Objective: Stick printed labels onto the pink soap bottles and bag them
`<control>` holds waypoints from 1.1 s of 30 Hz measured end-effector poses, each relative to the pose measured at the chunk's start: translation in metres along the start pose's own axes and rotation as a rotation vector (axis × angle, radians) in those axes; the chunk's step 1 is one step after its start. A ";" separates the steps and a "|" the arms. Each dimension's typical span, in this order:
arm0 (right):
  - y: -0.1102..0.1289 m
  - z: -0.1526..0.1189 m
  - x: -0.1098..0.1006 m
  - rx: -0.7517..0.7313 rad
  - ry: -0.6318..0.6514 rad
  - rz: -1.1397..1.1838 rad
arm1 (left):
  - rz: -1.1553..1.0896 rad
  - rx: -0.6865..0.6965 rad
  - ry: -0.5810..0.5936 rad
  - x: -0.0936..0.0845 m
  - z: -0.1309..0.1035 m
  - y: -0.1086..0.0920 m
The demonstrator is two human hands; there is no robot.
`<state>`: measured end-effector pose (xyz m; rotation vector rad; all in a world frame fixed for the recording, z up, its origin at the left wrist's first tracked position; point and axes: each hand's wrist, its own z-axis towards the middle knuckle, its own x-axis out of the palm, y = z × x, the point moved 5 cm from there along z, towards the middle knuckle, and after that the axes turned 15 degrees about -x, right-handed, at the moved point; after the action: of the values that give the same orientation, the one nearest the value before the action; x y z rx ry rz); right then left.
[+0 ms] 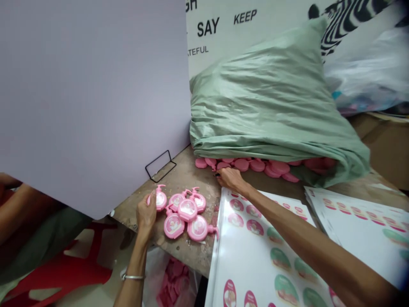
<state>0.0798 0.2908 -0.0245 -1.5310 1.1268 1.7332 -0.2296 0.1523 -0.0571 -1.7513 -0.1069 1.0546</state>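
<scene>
My left hand (147, 213) is closed on a pink pump-bottle-shaped plastic piece (161, 200) with a round printed label. Beside it, several like pieces (187, 209) lie heaped on the table, labels facing up. My right hand (230, 178) reaches to the mouth of a green fabric sack (271, 102). Its fingers are pinched at a plain pink pump-bottle-shaped piece (223, 165), partly hidden by the hand. More plain pink pieces (277, 167) spill from under the sack's edge. Under my right forearm lies a stack of printed sticker sheets (249, 260).
A large pale panel (96, 94) stands at the left, near a black wire stand (160, 166). A second sheet stack (332, 221) lies at right. Below the table edge, a bag holds pink pieces (174, 281). Another person's arm (15, 209) and a red chair (73, 268) show at left.
</scene>
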 end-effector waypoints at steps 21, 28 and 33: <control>0.077 -0.142 -0.050 0.096 0.030 1.581 | -0.296 0.581 0.512 0.022 -0.176 -0.107; 0.014 -0.184 -0.021 0.135 -0.363 0.859 | -0.519 -0.100 0.778 0.060 -0.192 -0.070; -0.017 -0.209 0.001 0.163 -0.424 0.277 | -0.659 -0.354 1.041 0.094 -0.206 -0.071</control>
<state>0.1989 0.1177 -0.0277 -0.8834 1.2560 1.9692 -0.0030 0.0853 -0.0415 -2.1513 -0.1987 -0.4184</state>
